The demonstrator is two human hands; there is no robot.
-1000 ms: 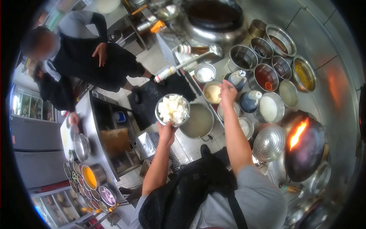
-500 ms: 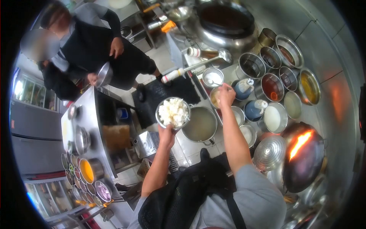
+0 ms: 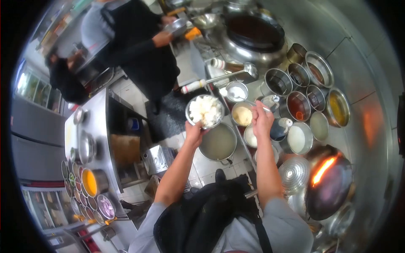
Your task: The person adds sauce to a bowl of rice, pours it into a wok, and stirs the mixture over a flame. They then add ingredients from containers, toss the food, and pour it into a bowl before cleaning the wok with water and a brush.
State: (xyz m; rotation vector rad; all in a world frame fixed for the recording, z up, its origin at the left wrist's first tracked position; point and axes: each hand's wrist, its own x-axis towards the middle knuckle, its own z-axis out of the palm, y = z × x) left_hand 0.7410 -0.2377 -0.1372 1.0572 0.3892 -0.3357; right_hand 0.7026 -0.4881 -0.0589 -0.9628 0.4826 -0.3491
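My left hand (image 3: 195,133) grips the rim of a metal bowl (image 3: 188,119) heaped with white chunks (image 3: 205,109), perhaps cauliflower. The bowl is held up over the floor, just above a large pot of cloudy liquid (image 3: 217,142). My right hand (image 3: 262,119) is closed on a thin metal spoon, whose handle (image 3: 266,109) shows at the fingers. The spoon's far end points towards a small container of white powder (image 3: 236,91). Left of that hand sits a container of pale yellow powder (image 3: 242,114). Beneath my wrist are more seasoning containers, partly hidden.
Dark squeeze bottles (image 3: 279,127) and several pots of sauces stand right of my hand. A flame burns at a wok (image 3: 329,185), beside a perforated strainer (image 3: 294,176). A ladle (image 3: 251,70) lies ahead. Another person (image 3: 143,59) in black holds a metal bowl near the far counter.
My left hand has shifted right with the bowl. My right hand has moved slightly right and back from the yellow powder container. The other person has turned and moved right with their bowl.
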